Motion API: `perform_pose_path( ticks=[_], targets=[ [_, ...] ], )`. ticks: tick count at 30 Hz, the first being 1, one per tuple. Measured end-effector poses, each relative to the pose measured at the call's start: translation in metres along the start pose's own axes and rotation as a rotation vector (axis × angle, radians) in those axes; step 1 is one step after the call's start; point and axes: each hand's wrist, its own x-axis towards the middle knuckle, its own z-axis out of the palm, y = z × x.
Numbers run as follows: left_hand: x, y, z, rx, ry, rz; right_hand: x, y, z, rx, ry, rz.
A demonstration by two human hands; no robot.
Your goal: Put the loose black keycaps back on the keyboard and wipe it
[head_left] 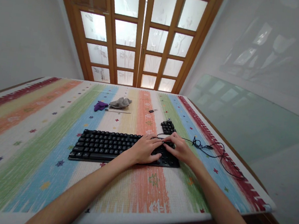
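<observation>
Nearest us, our two forearms reach in over the striped table (39, 157) and meet at the right end of the keyboard (99, 146). Our left hand (145, 149) lies palm down on that end with its fingers bent onto the keys. Our right hand (179, 149) comes in from the right, its fingertips touching the keyboard's far edge and close to the left hand's. Both hands are curled rather than flat. We cannot tell whether either one pinches a key or only rests there, since the fingertips hide what is beneath them.

The keyboard sits near the middle of the table, keys up. Its long axis runs left to right, roughly parallel to the table's near edge, with its front edge towards us. Left of our hands its rows look fully capped, while the right end is covered.

Just beyond the keyboard's right end lies a small heap of black keycaps (168, 127). We judge that some caps are already off and that most of the board has not been stripped. A black cable (210, 149) leaves that same end and loops away to the right.

Farther beyond the keyboard lies a small tool (153, 111). To its left are a grey rag (120, 103), a thin stick (118, 111) and a purple cloth (100, 105). Past the table's far edge stands a wooden door (142, 35) with frosted panes.
</observation>
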Motion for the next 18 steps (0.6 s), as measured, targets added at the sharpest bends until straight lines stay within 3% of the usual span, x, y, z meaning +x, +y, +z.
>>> perform_pose_path(
  ticks=[18],
  targets=[
    [0.0025, -0.0011, -0.002, -0.025, 0.002, 0.001, 0.0004, -0.0047, 0.0011, -0.006, -0.024, -0.038]
  ],
)
